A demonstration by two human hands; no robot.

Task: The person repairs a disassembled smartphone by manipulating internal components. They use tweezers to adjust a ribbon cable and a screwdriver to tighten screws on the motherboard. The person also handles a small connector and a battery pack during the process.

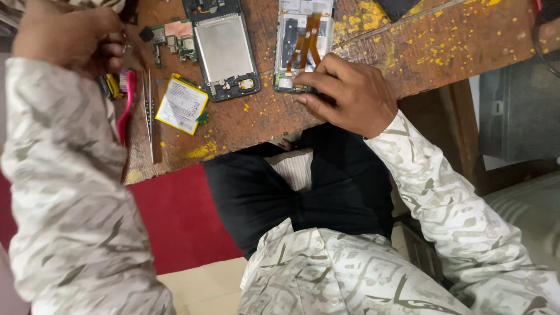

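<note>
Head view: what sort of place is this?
Likely a small phone repair bench: an opened phone frame, a loose yellow-edged battery, a bare circuit board and tweezers lie on a worn wooden table.
</note>
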